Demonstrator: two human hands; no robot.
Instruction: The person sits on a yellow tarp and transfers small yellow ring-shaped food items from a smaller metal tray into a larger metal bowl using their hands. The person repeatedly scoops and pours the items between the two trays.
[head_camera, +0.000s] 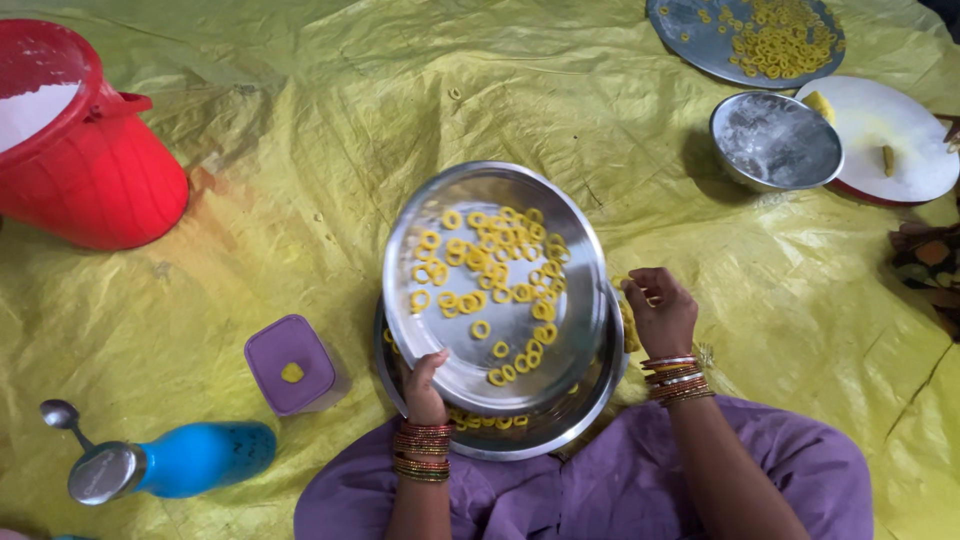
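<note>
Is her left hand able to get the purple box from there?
Probably yes. The purple box sits just beside her left hand with bare yellow sheet between, but that hand is holding the steel plate.

Gripping near rim of tilted steel plate (560, 345) of yellow dough rings (487, 262) with left hand (424, 388); pinching one ring in right hand (660, 310) beside it.
</note>
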